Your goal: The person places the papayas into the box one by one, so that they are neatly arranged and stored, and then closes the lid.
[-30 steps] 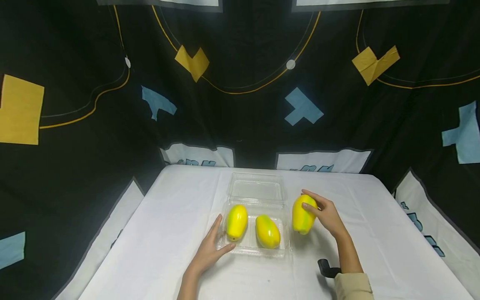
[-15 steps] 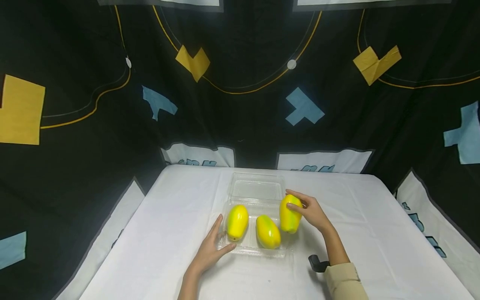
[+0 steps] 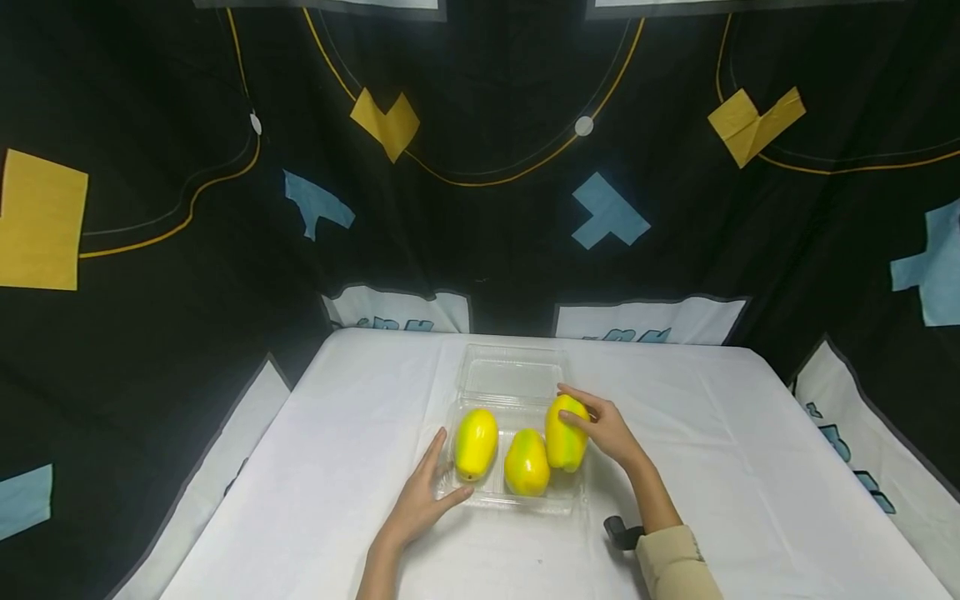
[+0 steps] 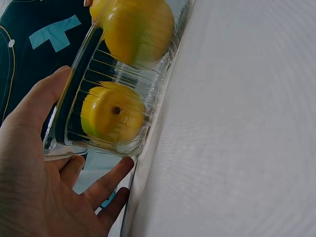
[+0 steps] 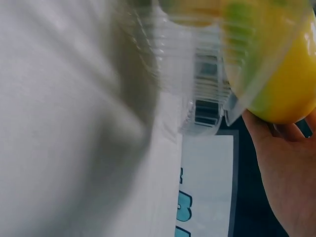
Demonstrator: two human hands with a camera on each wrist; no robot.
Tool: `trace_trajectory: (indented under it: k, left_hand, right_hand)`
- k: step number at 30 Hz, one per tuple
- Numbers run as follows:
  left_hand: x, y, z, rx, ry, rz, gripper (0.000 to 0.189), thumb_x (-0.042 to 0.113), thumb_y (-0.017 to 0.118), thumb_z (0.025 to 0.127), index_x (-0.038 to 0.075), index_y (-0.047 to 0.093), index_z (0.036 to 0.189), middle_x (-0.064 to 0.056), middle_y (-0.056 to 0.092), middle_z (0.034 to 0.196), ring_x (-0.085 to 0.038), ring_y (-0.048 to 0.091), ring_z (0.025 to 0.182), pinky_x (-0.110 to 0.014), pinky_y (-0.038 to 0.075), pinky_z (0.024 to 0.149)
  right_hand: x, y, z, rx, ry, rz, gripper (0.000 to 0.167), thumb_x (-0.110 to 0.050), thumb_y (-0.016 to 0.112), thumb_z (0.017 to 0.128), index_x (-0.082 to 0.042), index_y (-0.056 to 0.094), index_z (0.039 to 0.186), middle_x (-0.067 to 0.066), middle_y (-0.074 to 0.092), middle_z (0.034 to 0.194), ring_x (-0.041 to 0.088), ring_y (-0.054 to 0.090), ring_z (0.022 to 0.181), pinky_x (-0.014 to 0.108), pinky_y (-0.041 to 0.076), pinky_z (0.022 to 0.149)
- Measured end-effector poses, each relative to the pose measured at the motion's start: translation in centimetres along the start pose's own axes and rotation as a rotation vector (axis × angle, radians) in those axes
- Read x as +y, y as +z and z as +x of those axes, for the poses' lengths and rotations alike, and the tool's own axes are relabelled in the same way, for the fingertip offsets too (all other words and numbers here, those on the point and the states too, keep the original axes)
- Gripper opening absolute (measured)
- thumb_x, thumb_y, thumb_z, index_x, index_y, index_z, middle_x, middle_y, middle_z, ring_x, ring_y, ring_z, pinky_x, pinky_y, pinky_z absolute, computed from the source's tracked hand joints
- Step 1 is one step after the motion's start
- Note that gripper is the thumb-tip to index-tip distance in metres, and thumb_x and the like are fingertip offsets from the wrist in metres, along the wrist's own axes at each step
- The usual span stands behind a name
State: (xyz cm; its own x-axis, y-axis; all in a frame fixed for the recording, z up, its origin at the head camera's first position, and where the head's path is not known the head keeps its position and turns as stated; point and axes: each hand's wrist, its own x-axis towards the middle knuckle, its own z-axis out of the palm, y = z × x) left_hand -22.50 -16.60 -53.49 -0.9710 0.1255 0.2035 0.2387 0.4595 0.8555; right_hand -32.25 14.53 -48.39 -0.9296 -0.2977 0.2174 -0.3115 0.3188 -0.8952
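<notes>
A clear plastic clamshell box (image 3: 491,501) lies with its lid (image 3: 513,373) folded back. Inside it are two oval yellow fruits with green streaks, one left fruit (image 3: 476,444) and one middle fruit (image 3: 527,463). My right hand (image 3: 611,433) grips a third, papaya-like yellow fruit (image 3: 566,433) by its upper part, over the box's right side and against the middle one. The right wrist view shows this held fruit (image 5: 289,74) above the box wall. With thumb and fingers spread, my left hand (image 3: 420,492) touches the box's front left corner.
A white cloth covers the table (image 3: 360,400). A black camera mount (image 3: 622,533) sticks out from the right wrist beside the sleeve (image 3: 675,558). Dark patterned curtains (image 3: 480,233) hang behind and at both sides.
My right hand has carried its fruit leftward, from beside the box to over its right part. The middle fruit has shifted slightly left and turned more upright. The left hand stays put.
</notes>
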Motion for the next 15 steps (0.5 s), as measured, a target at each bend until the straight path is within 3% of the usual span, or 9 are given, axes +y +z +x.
trace_trajectory:
  k: [7, 11, 15]
  left_hand:
    - [-0.1, 0.1, 0.0, 0.003, 0.007, -0.005, 0.096, 0.042, 0.072, 0.077, 0.021, 0.013, 0.149, -0.009, 0.013, 0.153, -0.033, 0.048, 0.12, -0.066, 0.024, 0.099]
    - [-0.1, 0.1, 0.0, 0.009, 0.011, 0.009, 0.095, 0.041, 0.072, 0.077, 0.02, 0.013, 0.149, -0.01, 0.013, 0.153, -0.036, 0.046, 0.121, -0.066, 0.023, 0.099]
    - [-0.1, 0.1, 0.0, 0.016, 0.012, 0.027, 0.094, 0.039, 0.072, 0.078, 0.019, 0.014, 0.149, -0.01, 0.014, 0.153, -0.037, 0.035, 0.129, -0.066, 0.021, 0.1]
  right_hand:
    - [-2.1, 0.8, -0.8, -0.043, 0.012, 0.038, 0.052, -0.021, 0.067, 0.086, -0.004, 0.05, 0.132, 0.015, 0.047, 0.135, 0.033, 0.04, 0.126, 0.047, 0.032, 0.104]
    - [-3.5, 1.1, -1.4, -0.04, 0.003, -0.01, 0.051, -0.016, 0.066, 0.087, 0.0, 0.049, 0.132, 0.019, 0.047, 0.134, 0.035, 0.041, 0.125, 0.047, 0.032, 0.103]
    - [-3.3, 1.4, -1.4, -0.022, -0.007, -0.045, 0.05, -0.017, 0.065, 0.087, -0.001, 0.049, 0.132, 0.018, 0.048, 0.134, 0.035, 0.04, 0.126, 0.05, 0.029, 0.105]
